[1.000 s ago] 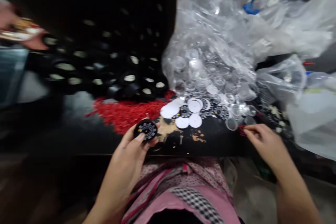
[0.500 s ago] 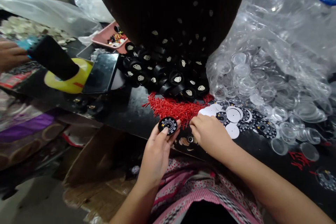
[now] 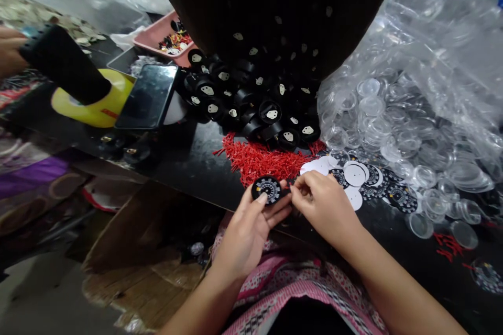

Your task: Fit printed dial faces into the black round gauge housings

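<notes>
My left hand is closed on a round black dial with white markings and a yellow patch; its face is turned up and the thumb lies on its lower edge. Just to the right, my right hand has thumb and forefinger pinched together close to the left fingertips. Whatever is in that pinch is too small to make out. Behind the dial spreads a heap of thin red pointers. Printed black dial discs and plain white discs lie beside my right hand.
Black round housings spill from a large dark container. Clear round covers fill a plastic bag at right. A phone, yellow tape roll and pink tray stand left. Another person's hand is at far left.
My left hand has moved right with the dial, closing the gap to my right hand. My right hand has come away from the red pointers, its fingers still pinched. The view has shifted slightly.
</notes>
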A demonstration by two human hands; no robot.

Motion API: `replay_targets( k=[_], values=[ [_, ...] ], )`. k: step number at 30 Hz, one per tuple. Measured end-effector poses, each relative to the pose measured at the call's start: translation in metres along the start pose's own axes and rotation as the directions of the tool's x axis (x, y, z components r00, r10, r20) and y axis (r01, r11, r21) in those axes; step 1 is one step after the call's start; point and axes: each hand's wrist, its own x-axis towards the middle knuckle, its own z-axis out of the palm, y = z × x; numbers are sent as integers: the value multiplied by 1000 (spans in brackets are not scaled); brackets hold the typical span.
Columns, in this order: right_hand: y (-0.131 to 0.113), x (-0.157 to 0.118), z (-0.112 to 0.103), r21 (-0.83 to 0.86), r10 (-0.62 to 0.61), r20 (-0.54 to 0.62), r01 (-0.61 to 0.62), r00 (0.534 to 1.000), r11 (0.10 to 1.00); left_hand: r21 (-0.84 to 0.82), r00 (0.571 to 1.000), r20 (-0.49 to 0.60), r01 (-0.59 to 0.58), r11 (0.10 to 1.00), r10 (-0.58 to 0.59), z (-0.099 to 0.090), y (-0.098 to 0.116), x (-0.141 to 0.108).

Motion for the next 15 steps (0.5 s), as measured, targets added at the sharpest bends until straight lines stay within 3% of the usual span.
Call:
replay_targets(
  k=[3, 9, 15],
  values=[
    [2, -9, -2, 55, -42, -55, 45, 998, 997, -78, 991, 58, 128, 989, -123, 4, -1, 0],
    [6, -19, -7, 75, -130, -132, 140, 983, 987, -103, 971, 113, 222, 970, -211, 8, -1, 0],
    [10, -23, -9, 67, -148, -139, 159, 979, 985, -12, 999, 31, -32, 999, 32, 18, -8, 0]
  ],
)
